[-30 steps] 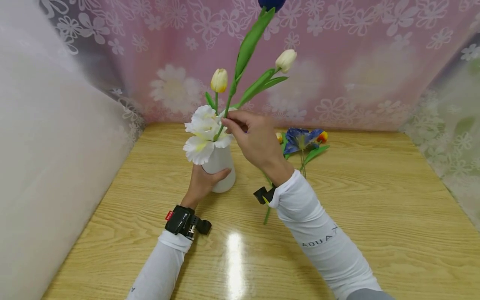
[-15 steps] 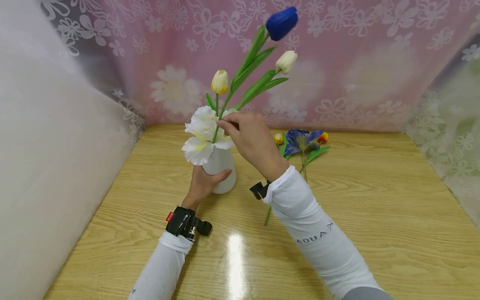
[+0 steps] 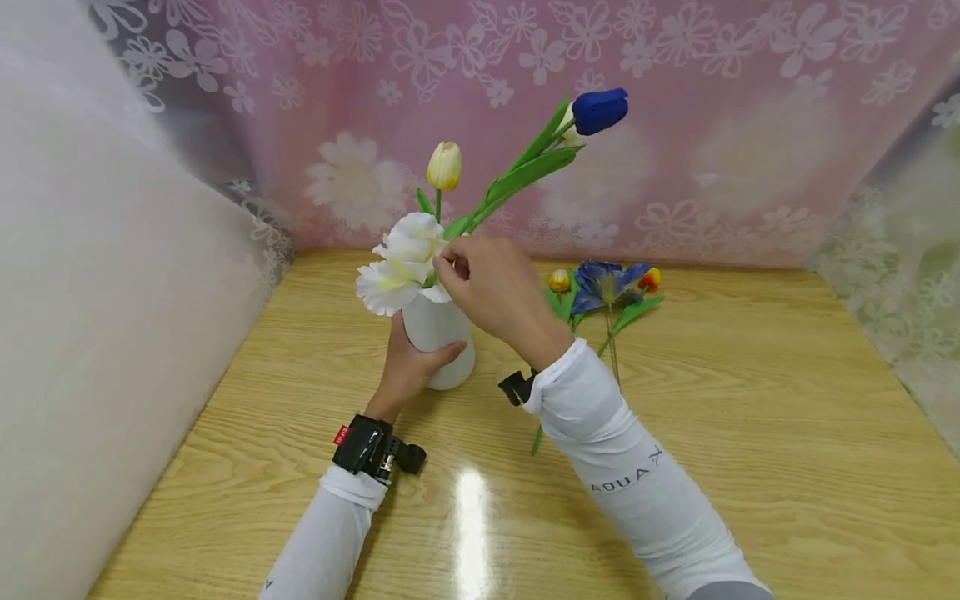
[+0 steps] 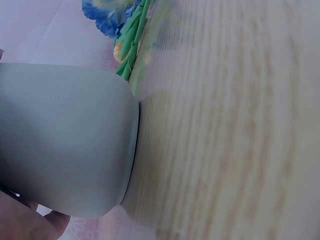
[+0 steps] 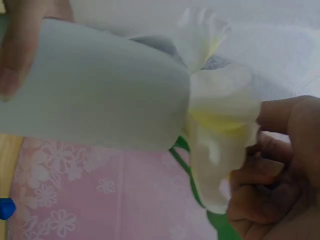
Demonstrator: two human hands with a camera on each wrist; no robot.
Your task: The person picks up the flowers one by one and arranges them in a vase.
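Note:
My left hand (image 3: 411, 367) grips the white vase (image 3: 442, 346) low on its side, with the thumb across the front. At the vase mouth stands a ruffled white flower (image 3: 397, 279). My right hand (image 3: 498, 283) has curled fingers at the mouth, pinching low at the stem of the blue tulip (image 3: 600, 112); the pinch itself is mostly hidden. That tulip leans to the right, partly covering a cream tulip (image 3: 567, 133). Another cream tulip with a yellow base (image 3: 446, 167) rises upright at the back. In the right wrist view, white petals (image 5: 215, 145) cover some of the fingertips.
On the wooden table (image 3: 750, 417), right of the vase, lie a blue ruffled flower (image 3: 606, 286), a yellow-orange tulip (image 3: 559, 282) and an orange-red tulip (image 3: 651, 280). Their stems pass behind my right forearm. A pink floral curtain (image 3: 712, 167) hangs behind the table.
The blue tulip has come down and tipped to the right over the cream tulip. My right hand has moved slightly lower. The white flower's front petal has shifted left; my left hand stays on the vase.

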